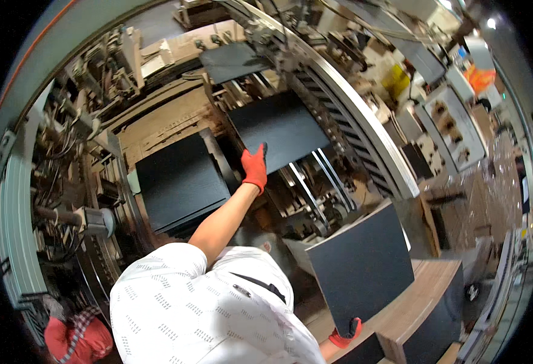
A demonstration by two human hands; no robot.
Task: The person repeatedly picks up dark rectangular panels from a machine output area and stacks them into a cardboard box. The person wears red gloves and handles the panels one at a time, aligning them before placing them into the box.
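Observation:
My left hand (255, 168), in a red glove with dark fingertips, is closed at the near left edge of a flat dark panel (284, 124). That panel lies on the metal rails of a machine. Low on the right, my right hand (346, 333), gloved the same way, grips the bottom edge of a second dark panel (363, 267). This one is tilted up and shows a pale edge. Some fingers of both hands are hidden. Left of my left forearm lies a stack of dark panels (181, 176).
Another dark panel (233, 62) sits farther along the machine. A long metal beam (363, 103) runs down its right side. Wood-coloured boards (421, 291) are stacked at the lower right. Another person (75, 333) in red is at the lower left.

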